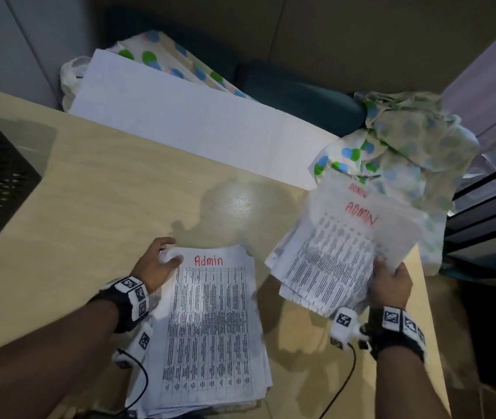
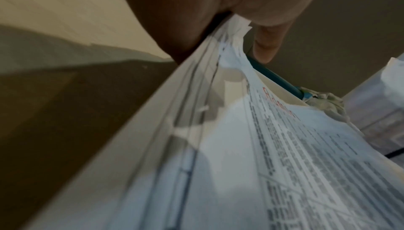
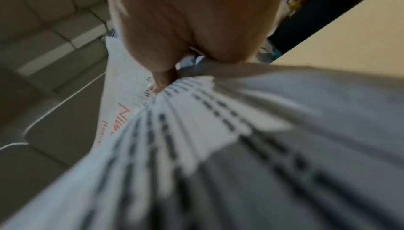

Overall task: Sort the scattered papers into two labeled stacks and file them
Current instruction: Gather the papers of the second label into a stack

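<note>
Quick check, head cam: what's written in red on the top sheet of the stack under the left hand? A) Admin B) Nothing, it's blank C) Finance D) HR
A: the top sheet of the stack that the left hand pinches at its upper left corner reads "Admin" in red above a printed table.

Motion blur smears the sheaf of papers (image 1: 331, 252) at four o'clock in the head view; its printed table is unreadable. The right hand (image 1: 390, 284) hides its lower corner. Both wrist views are blurred, fingers cropped at twelve o'clock.
</note>
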`<state>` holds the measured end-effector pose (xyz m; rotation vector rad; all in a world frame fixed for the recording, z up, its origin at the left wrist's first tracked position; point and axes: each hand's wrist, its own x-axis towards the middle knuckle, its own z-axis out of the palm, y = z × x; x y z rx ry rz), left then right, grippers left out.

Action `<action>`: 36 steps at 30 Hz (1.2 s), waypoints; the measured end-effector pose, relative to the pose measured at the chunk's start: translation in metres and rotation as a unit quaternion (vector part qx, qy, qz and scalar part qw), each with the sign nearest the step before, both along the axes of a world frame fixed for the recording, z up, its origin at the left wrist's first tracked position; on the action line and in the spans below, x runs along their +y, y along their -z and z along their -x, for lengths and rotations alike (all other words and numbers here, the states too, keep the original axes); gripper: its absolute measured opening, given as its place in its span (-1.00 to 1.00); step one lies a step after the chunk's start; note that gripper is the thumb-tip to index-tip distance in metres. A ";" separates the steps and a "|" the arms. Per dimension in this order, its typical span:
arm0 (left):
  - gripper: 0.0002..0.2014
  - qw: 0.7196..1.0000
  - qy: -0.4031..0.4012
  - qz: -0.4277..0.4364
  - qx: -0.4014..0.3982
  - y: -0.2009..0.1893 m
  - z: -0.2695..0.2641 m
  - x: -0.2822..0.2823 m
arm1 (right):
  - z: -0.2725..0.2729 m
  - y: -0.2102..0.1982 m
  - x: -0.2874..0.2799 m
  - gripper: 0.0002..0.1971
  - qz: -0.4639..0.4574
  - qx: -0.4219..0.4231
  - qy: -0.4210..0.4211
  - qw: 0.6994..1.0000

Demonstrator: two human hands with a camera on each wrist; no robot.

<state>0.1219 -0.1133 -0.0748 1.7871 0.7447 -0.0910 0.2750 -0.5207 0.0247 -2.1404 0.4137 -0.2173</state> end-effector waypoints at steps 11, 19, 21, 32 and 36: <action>-0.55 0.991 -0.054 0.083 -0.088 -0.009 -0.001 -0.026 | 0.074 0.064 0.093 -0.64 0.126 0.286 -0.379 0.871; -0.70 0.998 -0.003 0.046 -0.049 0.000 -0.004 -0.026 | 0.050 0.074 0.132 -0.22 0.140 0.225 -0.384 0.885; -0.74 0.998 -0.001 0.045 -0.044 0.001 -0.007 -0.028 | 0.050 0.073 0.143 -0.25 0.082 0.219 -0.379 0.895; -0.75 1.000 -0.002 0.009 -0.014 0.006 -0.020 -0.037 | 0.045 0.096 0.161 -0.45 0.145 0.141 -0.370 0.907; -0.77 0.999 0.030 0.010 -0.010 0.005 -0.019 -0.039 | 0.041 0.094 0.164 -0.58 0.204 0.174 -0.382 0.885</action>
